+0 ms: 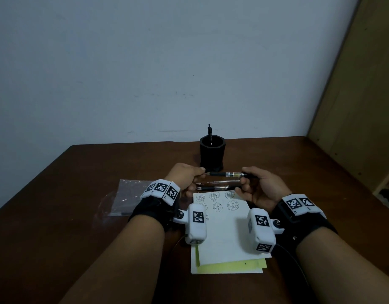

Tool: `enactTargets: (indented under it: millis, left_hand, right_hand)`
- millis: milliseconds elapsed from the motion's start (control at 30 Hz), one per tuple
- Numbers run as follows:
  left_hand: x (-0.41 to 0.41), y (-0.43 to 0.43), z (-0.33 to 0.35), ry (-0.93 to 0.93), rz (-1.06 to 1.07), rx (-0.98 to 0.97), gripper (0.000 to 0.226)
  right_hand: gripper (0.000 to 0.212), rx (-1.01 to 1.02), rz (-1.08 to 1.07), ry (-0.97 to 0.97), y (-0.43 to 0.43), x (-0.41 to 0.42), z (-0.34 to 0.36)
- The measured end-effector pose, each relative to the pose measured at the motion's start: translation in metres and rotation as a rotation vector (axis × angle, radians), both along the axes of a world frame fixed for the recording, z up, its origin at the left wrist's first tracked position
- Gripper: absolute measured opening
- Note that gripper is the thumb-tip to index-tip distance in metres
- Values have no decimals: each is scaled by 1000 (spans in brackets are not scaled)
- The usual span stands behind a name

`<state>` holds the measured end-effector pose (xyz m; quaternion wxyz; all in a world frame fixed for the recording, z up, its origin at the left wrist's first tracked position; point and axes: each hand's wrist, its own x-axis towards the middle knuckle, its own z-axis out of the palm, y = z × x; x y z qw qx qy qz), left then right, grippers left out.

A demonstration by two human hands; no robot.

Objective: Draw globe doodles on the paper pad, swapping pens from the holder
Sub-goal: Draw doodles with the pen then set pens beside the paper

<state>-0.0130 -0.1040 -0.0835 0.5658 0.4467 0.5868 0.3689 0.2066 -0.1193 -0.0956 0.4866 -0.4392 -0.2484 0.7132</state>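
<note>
A black pen [227, 174] is held level above the table, between the holder and the pad. My left hand [187, 177] pinches its tip end, and my right hand [258, 187] grips its back end. Under it two more pens [220, 187] lie on the table just past the top edge of the paper pad [226, 233]. The pad's top rows carry several round globe doodles [217, 206]. The black pen holder [211, 154] stands behind, with one dark pen [209, 132] upright in it.
A clear plastic bag [125, 195] lies on the brown table [79, 183] left of the pad. Yellow-green sheets stick out under the pad's lower edge. A wooden panel [360, 106] rises at the right, with the wall behind the table.
</note>
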Motion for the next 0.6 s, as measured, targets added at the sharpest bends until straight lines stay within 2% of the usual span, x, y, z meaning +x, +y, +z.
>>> enactTargets:
  millis: [100,233,333,433,600]
  left_hand:
    - [-5,2,-2,-37,83,11,24]
    - [-10,6,-7,-27,159,49,27]
    - [-12,11,-9,-17,209,83,28]
    - [-14,14,-10,9,264,87,29]
    - [-23,19,-14,45,368,87,28]
  right_hand:
    - [9,58,81,-131,6,6,2]
    - [10,197,214,-411,17,18,8]
    - [4,338,293,-717,24,22,17]
    - [10,398,323,-947,31,22,20]
    - [16,407,320,-1111,34,21,20]
